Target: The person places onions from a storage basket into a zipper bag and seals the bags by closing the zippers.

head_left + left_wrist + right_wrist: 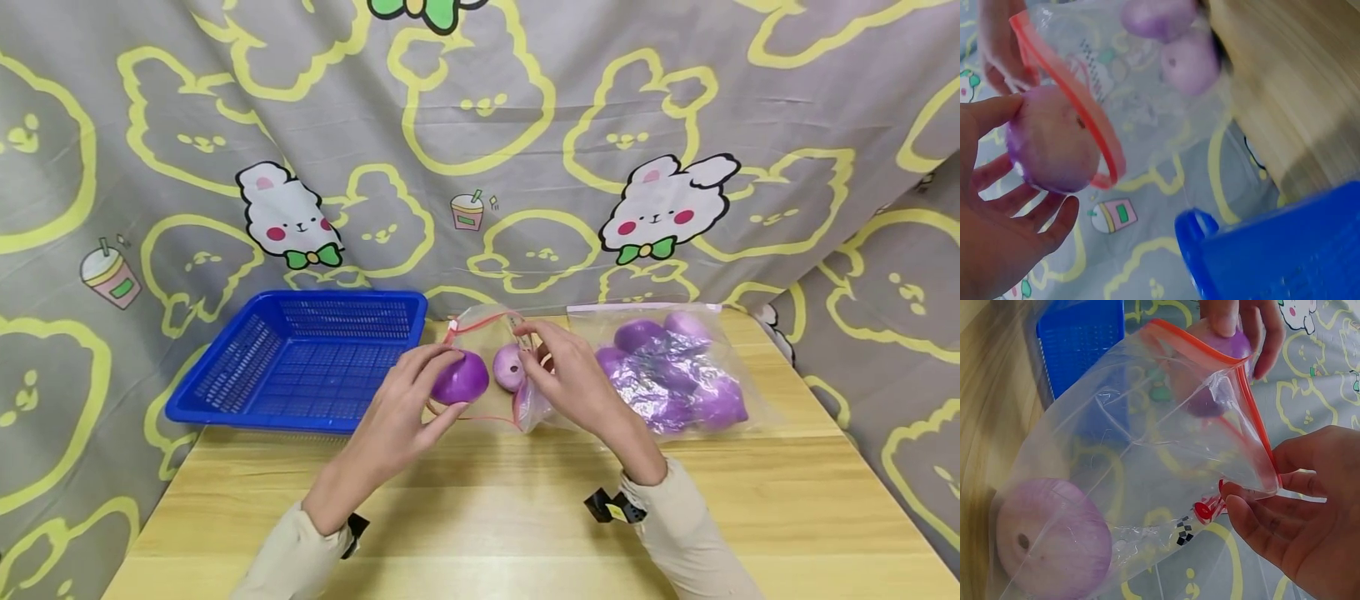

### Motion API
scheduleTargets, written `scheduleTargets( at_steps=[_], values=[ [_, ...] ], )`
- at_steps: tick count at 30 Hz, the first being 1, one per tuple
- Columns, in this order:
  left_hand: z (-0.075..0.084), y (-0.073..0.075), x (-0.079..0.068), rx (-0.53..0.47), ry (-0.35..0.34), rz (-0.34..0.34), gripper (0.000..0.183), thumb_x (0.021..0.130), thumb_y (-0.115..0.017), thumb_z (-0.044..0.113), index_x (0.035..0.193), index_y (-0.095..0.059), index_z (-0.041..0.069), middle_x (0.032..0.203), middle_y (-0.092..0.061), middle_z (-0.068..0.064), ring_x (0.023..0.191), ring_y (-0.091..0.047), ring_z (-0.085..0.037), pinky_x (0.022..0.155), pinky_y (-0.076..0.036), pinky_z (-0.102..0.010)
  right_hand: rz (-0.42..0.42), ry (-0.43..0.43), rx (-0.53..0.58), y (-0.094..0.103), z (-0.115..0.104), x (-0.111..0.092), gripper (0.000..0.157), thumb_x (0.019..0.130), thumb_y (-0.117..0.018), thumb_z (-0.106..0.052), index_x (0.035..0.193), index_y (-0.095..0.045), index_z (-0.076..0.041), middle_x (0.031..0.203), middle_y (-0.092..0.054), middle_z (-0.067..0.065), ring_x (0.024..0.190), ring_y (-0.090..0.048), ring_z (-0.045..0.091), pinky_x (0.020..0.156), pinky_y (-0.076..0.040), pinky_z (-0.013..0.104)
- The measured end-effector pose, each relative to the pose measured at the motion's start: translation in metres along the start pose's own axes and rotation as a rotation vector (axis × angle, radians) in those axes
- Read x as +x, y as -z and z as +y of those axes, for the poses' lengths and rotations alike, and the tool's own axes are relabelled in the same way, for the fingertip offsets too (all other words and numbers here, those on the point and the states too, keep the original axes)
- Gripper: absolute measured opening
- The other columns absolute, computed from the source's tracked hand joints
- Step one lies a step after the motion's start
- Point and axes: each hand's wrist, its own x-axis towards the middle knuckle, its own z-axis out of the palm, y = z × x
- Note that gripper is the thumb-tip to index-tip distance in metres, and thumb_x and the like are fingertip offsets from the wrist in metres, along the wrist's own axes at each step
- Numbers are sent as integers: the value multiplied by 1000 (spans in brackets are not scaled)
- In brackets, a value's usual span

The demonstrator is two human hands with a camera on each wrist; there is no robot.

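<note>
In the head view my left hand [401,400] grips a purple onion [461,379], fingers over it and thumb below. That onion is at the mouth of a clear zip bag [1260,434] with a red-orange zip edge. My right hand [573,375] pinches the bag's rim between thumb and fingers, and the mouth stands wide. Another onion [1054,537] lies at the bottom of the bag in the right wrist view. Through the plastic in the left wrist view, two pale purple onions [1191,62] show.
An empty-looking blue plastic basket [300,367] stands to the left on the wooden table [495,517]. To the right lies a second clear bag [592,310] holding several purple onions [675,375]. A patterned curtain [360,125] hangs behind the table.
</note>
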Motion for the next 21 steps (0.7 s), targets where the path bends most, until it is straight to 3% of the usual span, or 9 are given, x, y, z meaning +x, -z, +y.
scheduleTargets(
  at_steps=[4,13,18,21],
  values=[
    [-2,-10,3,21,-29,-34,55,83,-82,25,131,-59,9,134,-57,-12,132,-44,-33,104,-40,-54,-4,3,5,-1,0,-1,27,96,-63,-5,122,-62,-3,105,-67,7,73,-62,15,64,-54,24],
    [-2,-21,2,97,-22,-101,54,83,-82,27,130,-60,10,131,-59,-11,132,-44,-34,98,-43,-54,-5,4,4,1,1,-2,30,95,-64,-4,125,-61,-2,109,-68,8,72,-62,11,64,-54,24],
    [-2,-18,1,96,-32,-99,49,87,-78,24,129,-60,8,130,-59,-11,129,-46,-33,100,-42,-51,-11,10,7,2,1,-2,33,94,-62,-1,127,-61,-1,115,-68,11,73,-64,15,64,-54,24],
    [-4,-12,3,68,-36,-56,39,90,-74,17,126,-62,7,128,-59,-12,123,-49,-31,99,-42,-49,-7,8,-1,3,1,-2,33,94,-60,1,126,-62,-3,117,-68,11,74,-64,16,65,-55,25]
  ],
)
